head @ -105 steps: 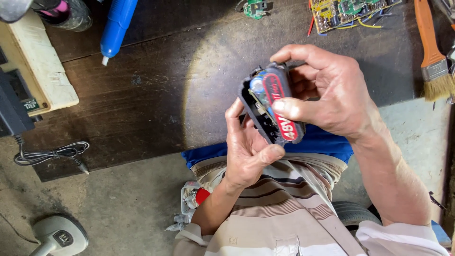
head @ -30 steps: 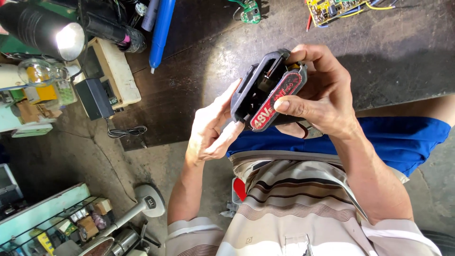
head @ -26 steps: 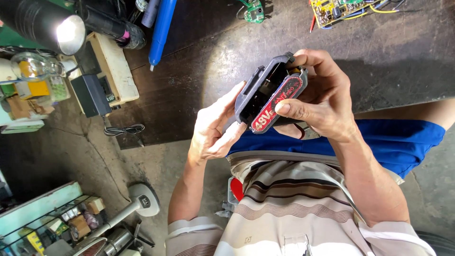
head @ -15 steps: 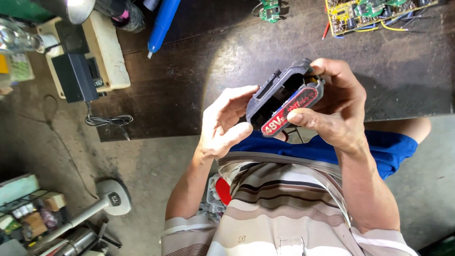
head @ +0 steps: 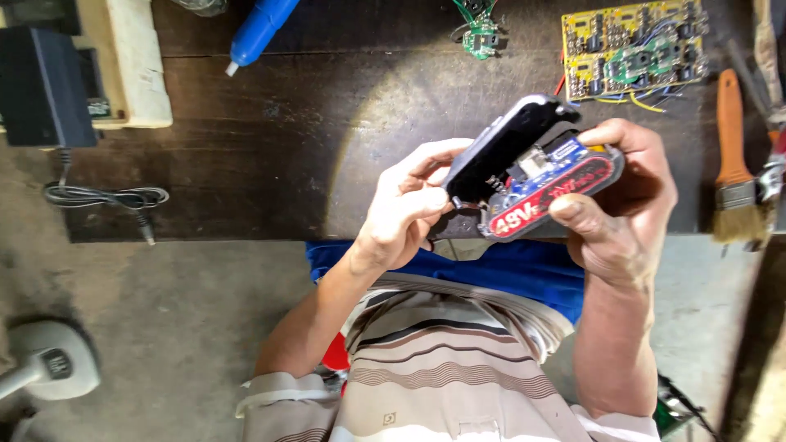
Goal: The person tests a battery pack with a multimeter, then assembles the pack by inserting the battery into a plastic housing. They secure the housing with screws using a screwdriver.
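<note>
Since half a second ago, the black plastic top cover [head: 501, 147] of the red-and-black power-tool battery pack [head: 550, 190] is lifting away at its far end, opening a gap where a blue inner part and a small spring are showing, and the whole view is sliding so the black power adapter [head: 42, 86] is now sitting at the left edge. That adapter is resting on a pale wooden block [head: 139, 74], its grey cord [head: 102, 197] lying coiled on the dark wooden workbench [head: 270, 155] just below it. A blue pen-shaped tool [head: 258, 29] is lying further along at the bench's top edge, and a white rounded base [head: 49, 368] is standing on the concrete floor at lower left. The left hand [head: 405, 209] is gripping the near end of the cover, fingers curled together and thumb pressing against its edge. The pack is being held in the air above the bench edge, over the person's blue lap. The right hand [head: 626, 205] is cradling the pack from behind, thumb lying flat on its red label face and fingers wrapping round the back. A small green circuit board [head: 479, 29] and a larger yellow circuit board [head: 634, 49] with coloured wires are lying beyond, and an orange-handled paintbrush [head: 733, 160] is resting at the right.
</note>
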